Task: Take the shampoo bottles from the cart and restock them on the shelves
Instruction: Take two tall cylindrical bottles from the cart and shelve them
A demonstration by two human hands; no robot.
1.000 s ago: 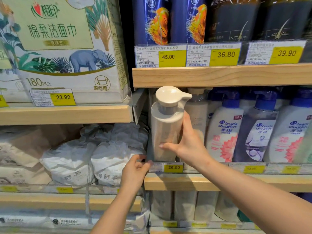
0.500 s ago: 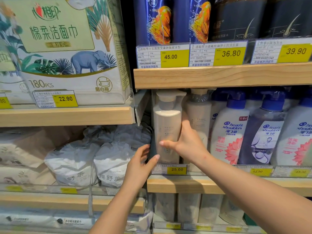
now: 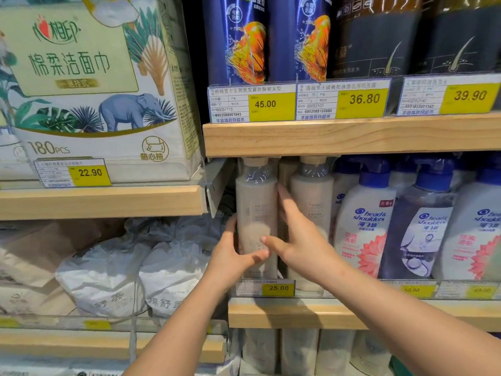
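1. Cream plastic pump bottle: upright on the shelf, directly above the 25.00 price tag, at the left end of its row. Long axis vertical; pump head up, tucked under the upper shelf board. Nozzle direction cannot be made out.
2. Left hand: thumb across the lower front of the bottle, fingers curled round its left side. A grip.
3. Right hand: fingers extended, reaching between this bottle and its cream twin just right of it; thumb tip touches the bottle's front. Steadying, not clasping.
4. Handling, as judged: looks full, so moderately heavy; rigid walls, smooth and probably slick. Best held round the mid-body, not by the pump.
5. Right of the twin: Head & Shoulders bottles, packed close.
6. Left of the bottle: bagged tissue packs on a neighbouring shelf.
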